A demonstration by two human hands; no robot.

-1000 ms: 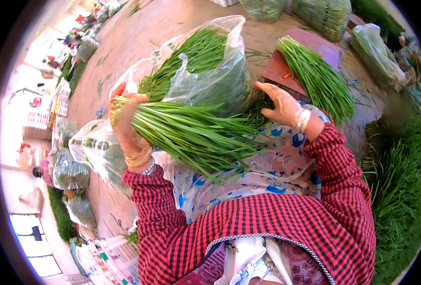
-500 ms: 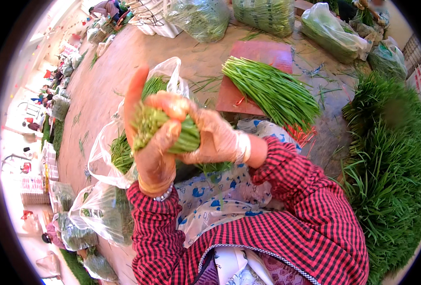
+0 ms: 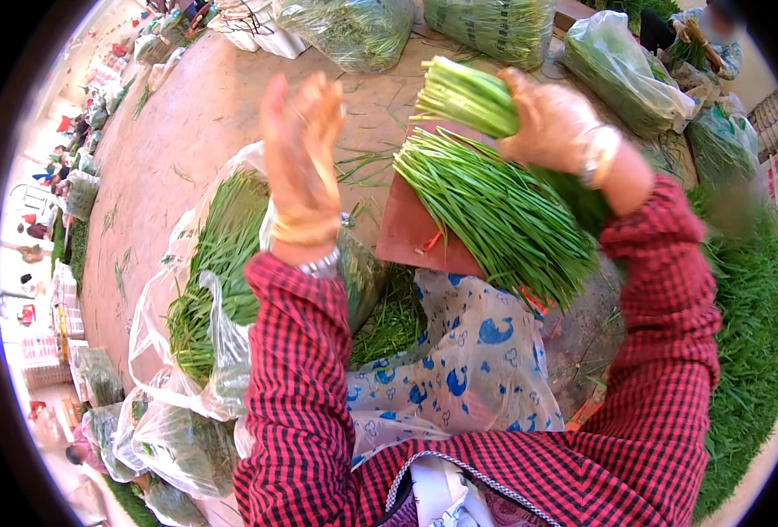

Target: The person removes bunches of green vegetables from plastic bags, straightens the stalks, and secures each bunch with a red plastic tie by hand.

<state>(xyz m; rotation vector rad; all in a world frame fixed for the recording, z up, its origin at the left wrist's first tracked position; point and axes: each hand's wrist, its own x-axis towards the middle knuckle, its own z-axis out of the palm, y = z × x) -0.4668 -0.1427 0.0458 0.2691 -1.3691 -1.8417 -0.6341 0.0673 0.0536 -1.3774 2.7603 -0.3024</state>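
Note:
My right hand (image 3: 549, 123), in a thin clear glove, is closed round a bunch of garlic chives (image 3: 466, 95), its pale cut ends pointing left. Its leaves trail down behind my wrist. Just below lies a pile of garlic chives (image 3: 494, 206) across a reddish-brown board (image 3: 411, 233). My left hand (image 3: 306, 154), also gloved and blurred by motion, is raised with its fingers up and holds nothing. Beside my left forearm an open clear plastic bag (image 3: 147, 338) holds more chives (image 3: 222, 255).
A large heap of loose chives (image 3: 749, 351) covers the floor at right. Filled plastic bags (image 3: 494, 31) stand at the back, another bag (image 3: 622, 75) at back right. A blue-patterned plastic apron (image 3: 468, 360) covers my lap. Another person (image 3: 714, 39) is at far right.
My hands, together round the bunch before, are now apart. The right hand has carried the bunch up and right over the board; the left has let go and opened.

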